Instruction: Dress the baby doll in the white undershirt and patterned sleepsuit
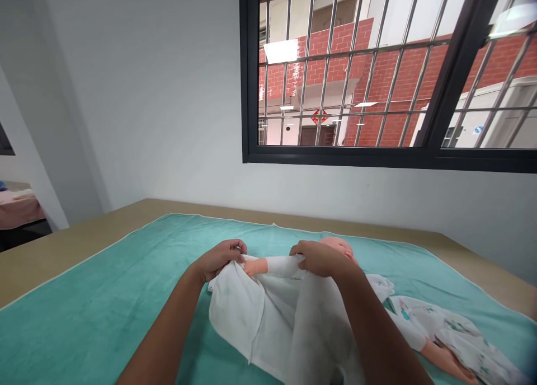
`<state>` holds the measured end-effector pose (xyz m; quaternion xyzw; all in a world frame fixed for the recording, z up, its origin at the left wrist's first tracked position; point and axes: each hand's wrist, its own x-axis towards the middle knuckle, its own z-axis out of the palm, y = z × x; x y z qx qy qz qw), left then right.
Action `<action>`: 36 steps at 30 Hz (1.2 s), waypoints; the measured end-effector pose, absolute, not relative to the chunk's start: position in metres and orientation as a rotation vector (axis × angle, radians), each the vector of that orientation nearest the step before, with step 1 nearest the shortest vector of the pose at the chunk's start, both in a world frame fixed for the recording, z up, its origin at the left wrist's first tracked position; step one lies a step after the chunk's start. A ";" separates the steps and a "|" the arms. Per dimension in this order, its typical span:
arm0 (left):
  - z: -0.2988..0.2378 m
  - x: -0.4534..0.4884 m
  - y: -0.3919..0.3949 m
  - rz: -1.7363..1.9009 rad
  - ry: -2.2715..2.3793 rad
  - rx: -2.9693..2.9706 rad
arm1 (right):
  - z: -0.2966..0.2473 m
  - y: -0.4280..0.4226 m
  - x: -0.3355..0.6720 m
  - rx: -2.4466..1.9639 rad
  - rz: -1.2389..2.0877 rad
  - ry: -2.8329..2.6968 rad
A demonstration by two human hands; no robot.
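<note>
Our left hand (222,259) and right hand (321,257) pinch the white cloth (274,318), probably light and limp, best gripped by its edges.

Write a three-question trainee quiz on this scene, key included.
1. True or false: the left hand is clear of the white fabric.
2. Multiple choice: which hand is nearer the baby doll's head? A. Left hand. B. Right hand.
3. Fill in: on the teal sheet, the patterned garment lies toward the picture's ____ edge.

Key: 1. False; its fingers grip the fabric. 2. B. 3. Right.
</note>
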<state>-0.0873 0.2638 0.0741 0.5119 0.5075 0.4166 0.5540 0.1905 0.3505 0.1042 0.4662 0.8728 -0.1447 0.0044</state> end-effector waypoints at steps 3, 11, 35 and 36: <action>0.072 -0.088 0.265 0.971 1.262 1.192 | 0.104 0.350 0.190 1.479 -0.471 2.702; 0.075 -0.088 0.266 0.949 1.386 1.205 | 0.108 0.352 0.197 1.548 -0.490 2.630; 0.030 0.011 0.293 1.004 1.695 1.609 | 0.101 0.324 0.160 1.154 -0.402 2.883; 0.028 0.017 0.293 1.023 1.704 1.599 | 0.105 0.326 0.168 1.209 -0.414 2.881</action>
